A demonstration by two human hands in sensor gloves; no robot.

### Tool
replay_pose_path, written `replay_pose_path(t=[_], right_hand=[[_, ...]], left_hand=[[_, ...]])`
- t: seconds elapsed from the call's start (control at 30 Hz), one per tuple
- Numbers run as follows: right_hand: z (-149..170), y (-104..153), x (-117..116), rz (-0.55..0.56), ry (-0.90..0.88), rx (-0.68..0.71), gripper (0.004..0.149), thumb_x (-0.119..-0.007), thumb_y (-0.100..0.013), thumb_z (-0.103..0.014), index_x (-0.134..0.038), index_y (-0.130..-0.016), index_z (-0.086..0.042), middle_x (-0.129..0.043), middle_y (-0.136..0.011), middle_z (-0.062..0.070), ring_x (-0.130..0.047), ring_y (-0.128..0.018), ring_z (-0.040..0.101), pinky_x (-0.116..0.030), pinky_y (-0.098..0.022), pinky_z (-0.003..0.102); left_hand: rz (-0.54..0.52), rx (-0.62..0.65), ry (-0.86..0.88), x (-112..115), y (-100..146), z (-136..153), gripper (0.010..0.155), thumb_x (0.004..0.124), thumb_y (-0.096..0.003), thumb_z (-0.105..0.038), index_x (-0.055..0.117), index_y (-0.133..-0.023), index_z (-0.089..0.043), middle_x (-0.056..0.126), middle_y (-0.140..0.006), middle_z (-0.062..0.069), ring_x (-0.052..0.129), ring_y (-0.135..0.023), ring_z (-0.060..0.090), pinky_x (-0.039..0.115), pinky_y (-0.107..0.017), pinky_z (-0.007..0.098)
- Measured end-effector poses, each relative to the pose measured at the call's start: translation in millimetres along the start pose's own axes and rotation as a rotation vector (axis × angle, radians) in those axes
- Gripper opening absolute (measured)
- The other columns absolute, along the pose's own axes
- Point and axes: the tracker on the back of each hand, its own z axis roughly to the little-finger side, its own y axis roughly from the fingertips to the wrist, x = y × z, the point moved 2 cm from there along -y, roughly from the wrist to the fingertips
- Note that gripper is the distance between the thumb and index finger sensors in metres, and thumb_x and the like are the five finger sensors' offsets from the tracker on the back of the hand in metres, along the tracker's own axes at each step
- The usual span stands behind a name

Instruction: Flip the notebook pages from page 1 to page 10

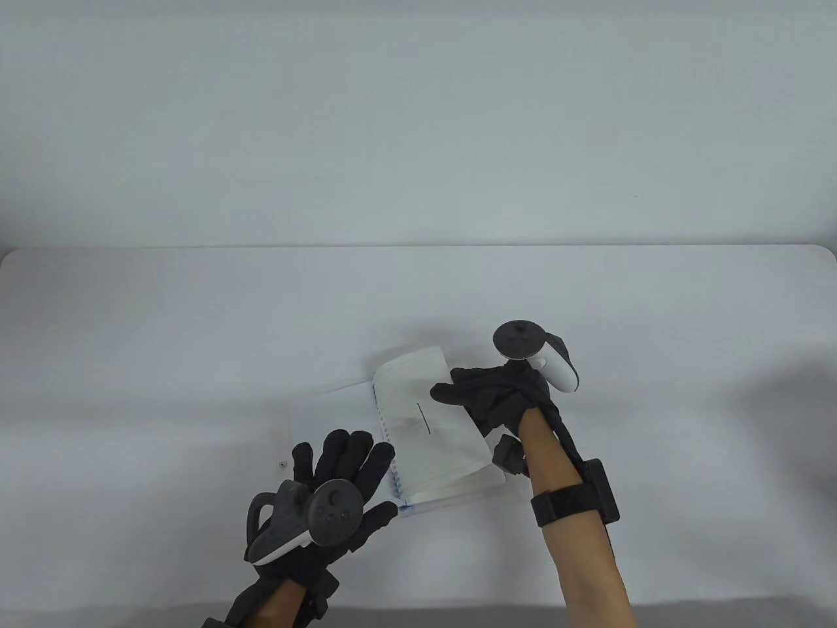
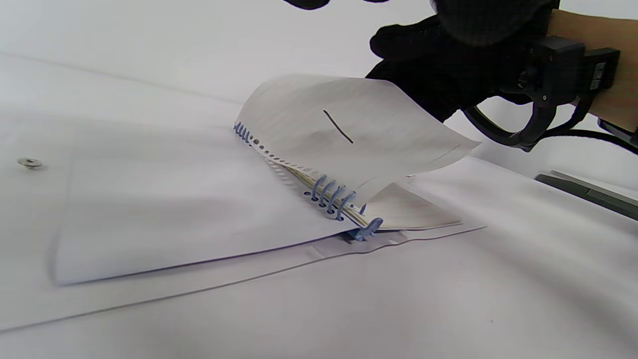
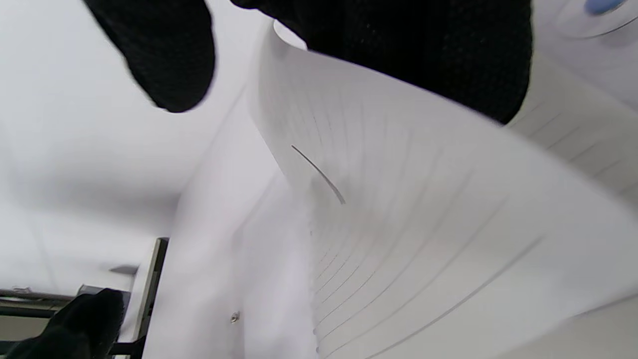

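A spiral notebook (image 1: pixel 451 481) with a blue coil (image 2: pixel 331 195) lies open near the table's front middle. My right hand (image 1: pixel 480 396) grips the right edge of a lined page (image 1: pixel 428 418) marked with a short black stroke and holds it lifted and curled above the stack; the page also shows in the left wrist view (image 2: pixel 349 132) and the right wrist view (image 3: pixel 398 209). My left hand (image 1: pixel 343 471) lies with fingers spread over the flat left cover (image 2: pixel 164 199), beside the coil. It holds nothing.
The notebook sits on a white table (image 1: pixel 196 314) against a white wall. A small metal stud (image 1: pixel 282 464) sits in the tabletop left of the notebook. The table's front edge (image 1: pixel 458 605) is close below both forearms.
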Motion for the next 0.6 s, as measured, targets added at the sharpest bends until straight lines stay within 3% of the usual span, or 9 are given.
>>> replay_pose_path(t=[0.17,0.5,0.6], right_hand=[[-11,-4,-8,-0.024,-0.06,0.087,0.069,-0.081,-0.06,-0.026,-0.045,-0.11,0.005,-0.084,-0.091,0.018,-0.095,-0.065,0.032,-0.079,-0.046,0.05],[-27,-24,-47,-0.061,-0.286,0.218,0.07,-0.077,-0.061,-0.027,-0.038,-0.11,0.004,-0.079,-0.095,0.018,-0.094,-0.07,0.029,-0.08,-0.049,0.047],[-30,-33,-64,-0.069,-0.247,0.202,0.071,-0.076,-0.06,-0.026,-0.036,-0.11,0.004,-0.075,-0.098,0.019,-0.091,-0.074,0.031,-0.078,-0.051,0.049]], left_hand=[[-0.016,-0.002,0.011,-2,1,1,0.078,0.053,-0.0575,-0.066,0.014,-0.121,-0.043,0.017,-0.132,-0.002,0.013,-0.124,0.032,0.003,-0.081,0.06],[-0.055,-0.007,0.032,-7,4,4,0.078,0.053,-0.0576,-0.066,0.014,-0.121,-0.043,0.016,-0.132,-0.002,0.012,-0.123,0.032,0.003,-0.081,0.06],[-0.082,-0.011,0.042,-11,6,6,0.078,0.053,-0.0576,-0.066,0.013,-0.12,-0.043,0.014,-0.132,-0.002,0.01,-0.123,0.032,0.002,-0.08,0.059]])
